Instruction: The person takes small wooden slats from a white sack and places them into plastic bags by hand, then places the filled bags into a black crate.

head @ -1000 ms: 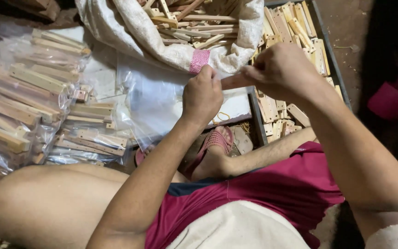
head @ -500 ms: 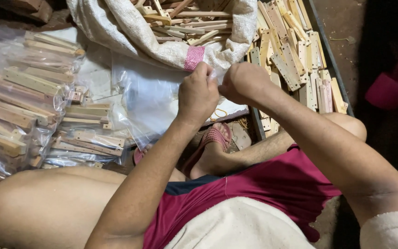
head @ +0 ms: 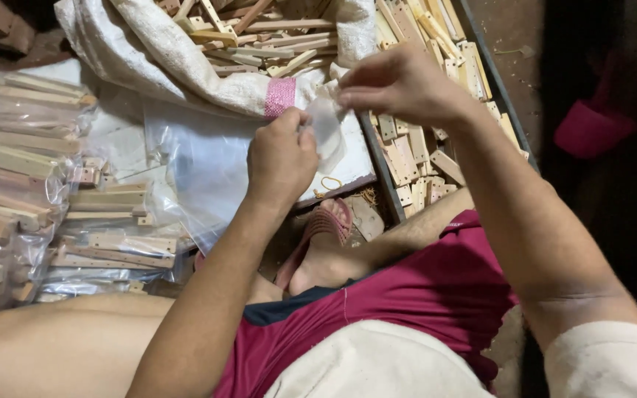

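I have a small clear plastic bag (head: 327, 127) pinched between both hands just above the middle of the frame: my left hand (head: 282, 158) has its grip clamped on the bag's lower left edge, thumb against fingers, and my right hand (head: 399, 85) has its grip closed on the upper right edge, fingertips drawn together on the film. The bag looks empty and limp — I judge it is only being opened or spread, so filling it is not yet done. Down the left side of the frame lie packed bags of wooden strips (head: 16, 184), stacked and already filled, which I read as the finished share of the work. More clear plastic sheeting (head: 200, 169) lies flat under my hands. At the top, a white woven sack (head: 186, 70) with a pink patch lies open and holds plenty of loose wooden sticks (head: 259, 33), and the metal tray (head: 381, 166) at the upper right holds flat wooden pieces (head: 407, 158) in a heap — so a good deal of stock seems left to bag. Whether the bag's mouth is open yet, I cannot tell. A foot in a pink sandal (head: 318, 239) rests below my hands.
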